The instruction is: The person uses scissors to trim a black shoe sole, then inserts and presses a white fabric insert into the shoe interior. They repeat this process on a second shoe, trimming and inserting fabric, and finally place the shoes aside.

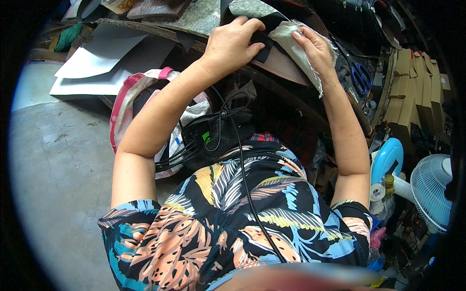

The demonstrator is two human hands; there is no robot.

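Note:
At the top centre, my left hand is bent over a black strip, with thumb and fingers at its edge. The strip lies against a brown leather-like piece with a curved edge. My right hand pinches a white cloth with frayed edges between thumb and fingers. That cloth hangs down over the right part of the brown piece. Both forearms reach up to the cluttered work table, whose grey stone-like slab shows left of my left hand.
Blue-handled scissors lie right of my right hand. White sheets jut from the table's left side. Below sit a pink-and-white bag and a black mesh bag with cables. A white fan and cardboard boxes stand at right.

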